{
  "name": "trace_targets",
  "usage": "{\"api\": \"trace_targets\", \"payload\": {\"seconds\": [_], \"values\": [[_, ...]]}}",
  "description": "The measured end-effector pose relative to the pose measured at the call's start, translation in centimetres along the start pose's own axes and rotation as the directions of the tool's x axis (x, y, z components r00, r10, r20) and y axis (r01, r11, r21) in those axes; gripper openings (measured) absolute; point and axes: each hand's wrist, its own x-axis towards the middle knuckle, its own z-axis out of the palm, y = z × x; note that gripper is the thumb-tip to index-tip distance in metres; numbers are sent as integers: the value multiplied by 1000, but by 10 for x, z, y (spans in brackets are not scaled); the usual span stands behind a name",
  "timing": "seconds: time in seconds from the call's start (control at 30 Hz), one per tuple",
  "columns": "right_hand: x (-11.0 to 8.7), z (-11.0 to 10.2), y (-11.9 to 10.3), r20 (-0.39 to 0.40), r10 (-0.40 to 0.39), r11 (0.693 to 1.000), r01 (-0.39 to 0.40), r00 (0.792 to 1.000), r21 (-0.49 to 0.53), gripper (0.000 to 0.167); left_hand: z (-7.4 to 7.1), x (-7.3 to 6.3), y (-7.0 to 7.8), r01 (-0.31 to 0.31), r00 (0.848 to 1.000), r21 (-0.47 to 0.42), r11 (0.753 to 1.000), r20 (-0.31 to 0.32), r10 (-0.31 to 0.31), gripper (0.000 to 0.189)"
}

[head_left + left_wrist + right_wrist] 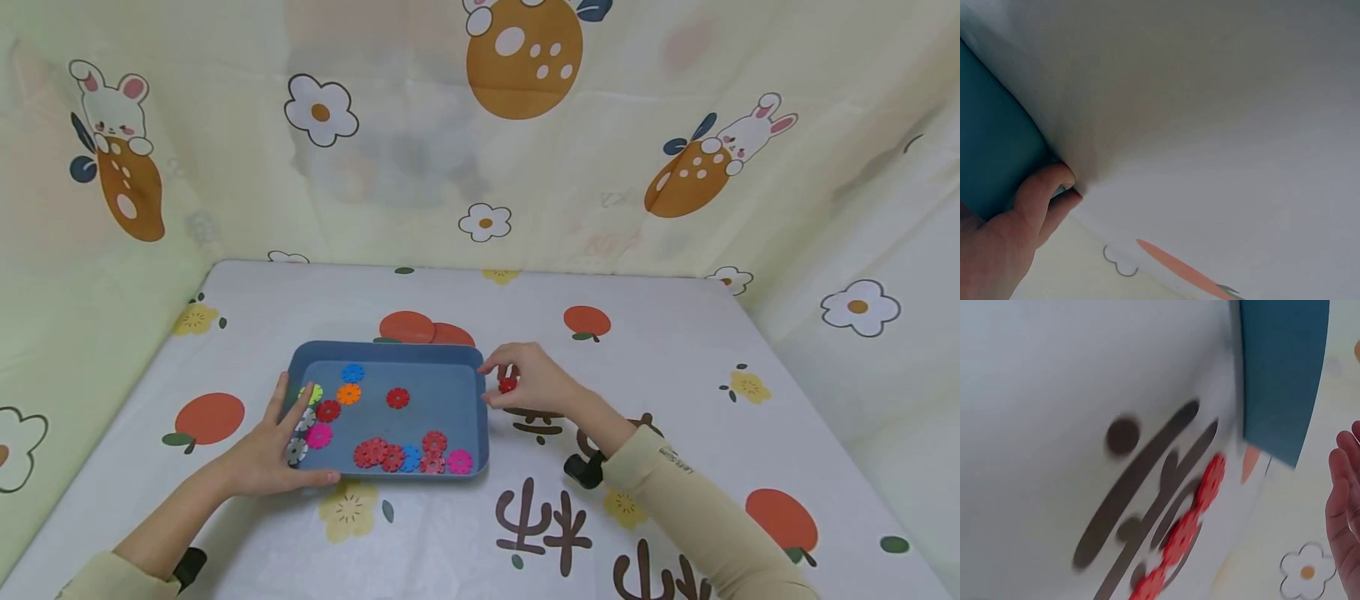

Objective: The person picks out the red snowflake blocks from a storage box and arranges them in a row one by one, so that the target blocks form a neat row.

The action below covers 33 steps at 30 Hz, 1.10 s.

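My left hand rests on the near left corner of a blue tray, its fingers spread over the left rim and its thumb along the front wall. Several flower-shaped plastic discs lie in the tray, among them an orange disc, a lone red disc and a pink disc. Just off the tray's right rim is my right hand, thumb and forefinger apart. Red flower discs show in a row in the right wrist view, away from the visible fingers.
A white cloth with printed fruit, flowers and dark lettering covers the table. Patterned curtains stand behind it and at both sides. More red discs cluster along the tray's near wall, next to a blue disc.
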Motion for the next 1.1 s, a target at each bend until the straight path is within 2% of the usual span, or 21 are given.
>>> {"api": "trace_targets", "payload": {"seconds": [0.2, 0.37, 0.53, 0.7, 0.93, 1.1], "values": [[9, 15, -10, 34, -48, 999, 48, 998, -2, 32, 0, 0, 0, 2, 1000, -3, 1000, 0, -2, 121], [14, 27, -19, 92, -44, 999, 45, 995, -9, 33, 1, 0, 0, -1, 1000, -3, 1000, -4, 1, 121], [17, 36, -25, 149, -54, 996, 64, 987, -64, 32, 1, 0, -1, -3, 1000, 3, 1000, -5, 3, 121], [19, 44, -28, 212, -26, 991, 53, 977, -124, 32, 1, 0, -2, -4, 1000, 1, 1000, -7, 4, 120], [20, 55, -30, 275, 9, 969, 59, 961, -238, 34, 1, 0, -2, -2, 1000, 3, 1000, -6, 2, 120], [22, 60, -32, 307, 10, 957, 80, 952, -279, 35, 1, 0, -1, 0, 1000, 5, 1000, -8, 0, 121]]}}
